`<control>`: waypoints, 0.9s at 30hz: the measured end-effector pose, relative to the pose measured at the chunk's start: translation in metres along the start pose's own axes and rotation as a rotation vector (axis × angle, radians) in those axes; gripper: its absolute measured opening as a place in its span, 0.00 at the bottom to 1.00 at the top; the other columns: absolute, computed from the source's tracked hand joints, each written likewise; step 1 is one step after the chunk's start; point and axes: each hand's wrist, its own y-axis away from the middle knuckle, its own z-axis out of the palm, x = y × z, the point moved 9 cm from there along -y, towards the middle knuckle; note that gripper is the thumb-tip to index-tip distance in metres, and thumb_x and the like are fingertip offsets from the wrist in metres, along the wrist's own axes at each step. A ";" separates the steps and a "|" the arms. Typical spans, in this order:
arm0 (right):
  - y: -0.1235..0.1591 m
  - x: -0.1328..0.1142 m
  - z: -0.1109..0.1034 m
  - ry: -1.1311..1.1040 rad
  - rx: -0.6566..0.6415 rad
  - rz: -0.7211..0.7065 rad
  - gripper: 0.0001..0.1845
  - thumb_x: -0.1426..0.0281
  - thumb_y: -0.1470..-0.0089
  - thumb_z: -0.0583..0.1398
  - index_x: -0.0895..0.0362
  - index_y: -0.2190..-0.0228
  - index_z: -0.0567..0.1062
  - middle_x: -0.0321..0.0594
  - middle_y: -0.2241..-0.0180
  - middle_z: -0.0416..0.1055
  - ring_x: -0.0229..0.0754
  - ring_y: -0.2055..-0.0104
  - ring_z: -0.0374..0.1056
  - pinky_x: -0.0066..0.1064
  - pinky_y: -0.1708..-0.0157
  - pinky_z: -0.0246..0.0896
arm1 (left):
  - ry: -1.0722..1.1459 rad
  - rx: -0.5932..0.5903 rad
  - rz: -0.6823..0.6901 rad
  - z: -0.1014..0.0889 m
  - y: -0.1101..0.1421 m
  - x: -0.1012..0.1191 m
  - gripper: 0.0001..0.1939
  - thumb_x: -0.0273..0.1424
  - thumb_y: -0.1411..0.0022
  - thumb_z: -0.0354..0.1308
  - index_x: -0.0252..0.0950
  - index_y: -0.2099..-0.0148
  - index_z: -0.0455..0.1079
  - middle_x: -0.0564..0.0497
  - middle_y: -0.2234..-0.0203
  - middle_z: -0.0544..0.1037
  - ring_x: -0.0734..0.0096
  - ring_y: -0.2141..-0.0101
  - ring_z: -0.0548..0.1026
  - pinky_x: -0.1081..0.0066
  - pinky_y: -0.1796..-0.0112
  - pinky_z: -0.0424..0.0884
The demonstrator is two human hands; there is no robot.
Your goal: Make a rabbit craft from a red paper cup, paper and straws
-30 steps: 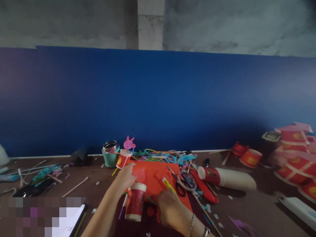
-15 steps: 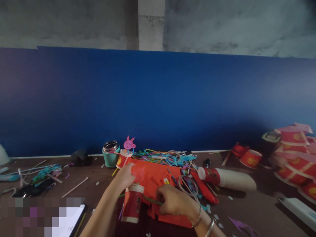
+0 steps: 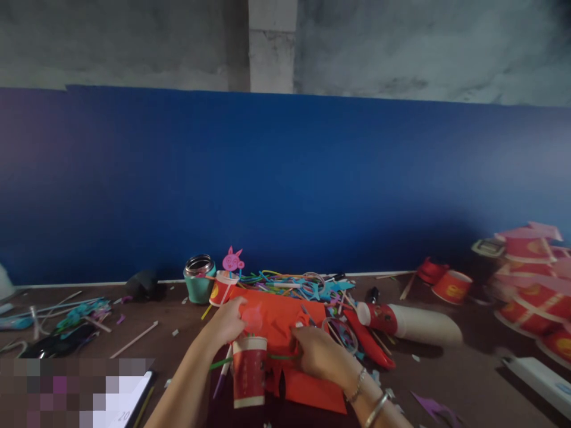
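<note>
Both hands work low over a red paper sheet point(image 3: 276, 306): the left hand point(image 3: 228, 321), fingers curled, is at its left edge, and the right hand point(image 3: 319, 353), fingers bent close together, is over its right part; whether either grips anything, I cannot tell. Between the forearms is a dark-red paper cup point(image 3: 248, 377) with a pale rim, green strips point(image 3: 222, 362) showing on both sides. Work seems partway along: the sheet's near part has a dark slit and an uneven edge, but nothing from it visibly covers the cup. Behind, a pink pig-face cutout point(image 3: 231, 261) above a red-and-yellow paper cup point(image 3: 222, 289) looks finished.
</note>
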 end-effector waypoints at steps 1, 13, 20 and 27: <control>0.000 0.004 -0.003 0.010 0.024 0.017 0.16 0.81 0.61 0.56 0.57 0.68 0.76 0.43 0.66 0.76 0.45 0.61 0.70 0.27 0.67 0.55 | -0.016 -0.013 -0.001 0.001 0.000 0.001 0.29 0.15 0.55 0.50 0.28 0.48 0.66 0.54 0.82 0.73 0.70 0.77 0.74 0.75 0.74 0.66; -0.005 0.005 -0.052 -0.648 0.282 0.008 0.09 0.75 0.54 0.55 0.59 0.70 0.75 0.39 0.73 0.75 0.41 0.71 0.71 0.28 0.71 0.63 | -0.093 0.193 0.248 0.009 0.022 0.054 0.21 0.28 0.49 0.55 0.30 0.50 0.68 0.38 0.54 0.72 0.54 0.50 0.68 0.61 0.50 0.61; 0.000 -0.005 -0.060 -0.754 0.328 -0.090 0.14 0.80 0.59 0.54 0.57 0.67 0.68 0.32 0.77 0.70 0.35 0.76 0.66 0.25 0.75 0.59 | 0.392 -0.148 0.379 0.041 0.034 0.093 0.14 0.23 0.52 0.50 0.33 0.64 0.73 0.48 0.70 0.80 0.66 0.68 0.76 0.72 0.69 0.67; -0.002 0.009 -0.056 -0.622 0.261 -0.072 0.11 0.77 0.53 0.53 0.57 0.65 0.69 0.37 0.74 0.74 0.38 0.73 0.71 0.26 0.73 0.61 | 0.313 0.004 0.303 0.038 0.036 0.088 0.12 0.29 0.47 0.49 0.34 0.75 0.73 0.50 0.80 0.77 0.67 0.75 0.73 0.73 0.74 0.63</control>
